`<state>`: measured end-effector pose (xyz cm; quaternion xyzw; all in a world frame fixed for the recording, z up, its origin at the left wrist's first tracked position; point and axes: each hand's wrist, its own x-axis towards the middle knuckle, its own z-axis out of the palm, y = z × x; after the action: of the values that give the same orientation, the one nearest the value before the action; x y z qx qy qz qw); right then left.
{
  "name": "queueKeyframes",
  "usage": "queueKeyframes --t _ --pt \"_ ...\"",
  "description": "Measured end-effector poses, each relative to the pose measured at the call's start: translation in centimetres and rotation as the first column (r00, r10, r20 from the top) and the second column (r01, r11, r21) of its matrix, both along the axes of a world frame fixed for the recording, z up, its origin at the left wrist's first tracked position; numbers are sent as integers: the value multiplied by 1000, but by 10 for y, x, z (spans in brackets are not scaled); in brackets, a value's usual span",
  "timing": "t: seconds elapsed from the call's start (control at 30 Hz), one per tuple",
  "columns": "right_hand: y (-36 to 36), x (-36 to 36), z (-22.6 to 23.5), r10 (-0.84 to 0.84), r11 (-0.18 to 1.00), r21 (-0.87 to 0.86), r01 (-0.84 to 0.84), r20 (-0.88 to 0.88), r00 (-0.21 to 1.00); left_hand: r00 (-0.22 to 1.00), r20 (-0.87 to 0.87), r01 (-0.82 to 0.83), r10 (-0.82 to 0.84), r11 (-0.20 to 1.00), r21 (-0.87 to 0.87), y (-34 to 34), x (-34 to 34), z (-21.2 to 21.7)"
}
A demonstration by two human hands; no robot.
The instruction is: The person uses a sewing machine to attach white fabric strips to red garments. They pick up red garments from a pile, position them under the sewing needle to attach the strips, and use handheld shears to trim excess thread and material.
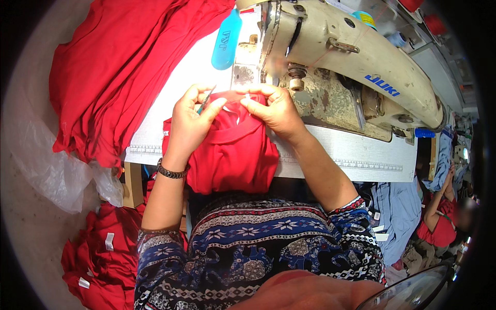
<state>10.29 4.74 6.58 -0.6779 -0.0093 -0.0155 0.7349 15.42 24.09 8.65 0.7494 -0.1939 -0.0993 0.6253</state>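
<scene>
Left hand (189, 115) grips snips (207, 97); right hand (276, 111) pinches red shirt (232, 163) overhanging near edge of tabletop (373, 154), bare at right.

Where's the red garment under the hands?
Head view: the red garment is just left of centre at the white tabletop's near edge, between left hand and right hand, beside the sewing machine.

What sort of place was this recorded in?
Likely a garment-sewing workshop: a worn cream metal sewing machine stands on a white ruler-marked table, with a big draped heap of red cloth to the machine's left.
</scene>
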Motion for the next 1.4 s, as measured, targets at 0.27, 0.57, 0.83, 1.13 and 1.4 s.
queueKeyframes --t 0.27,0.57,0.83,1.13,1.4 --pt "1 0 -4 -45 999 -19 45 -22 999 997 40 -67 66 998 18 -6 -14 -7" --pt "1 0 -2 -11 1000 -14 10 -53 999 958 -252 152 -139 988 32 -8 -38 5" --pt "1 0 -2 -20 998 -61 19 -24 1000 965 -213 150 -151 988 -19 -11 -31 -10" --pt "1 0 -6 -20 1000 -6 20 -27 999 956 -240 168 -170 985 -30 -11 -31 -11" --pt "2 1 -9 -64 997 -48 63 -5 998 961 -222 171 -165 985 11 -10 -31 -10"
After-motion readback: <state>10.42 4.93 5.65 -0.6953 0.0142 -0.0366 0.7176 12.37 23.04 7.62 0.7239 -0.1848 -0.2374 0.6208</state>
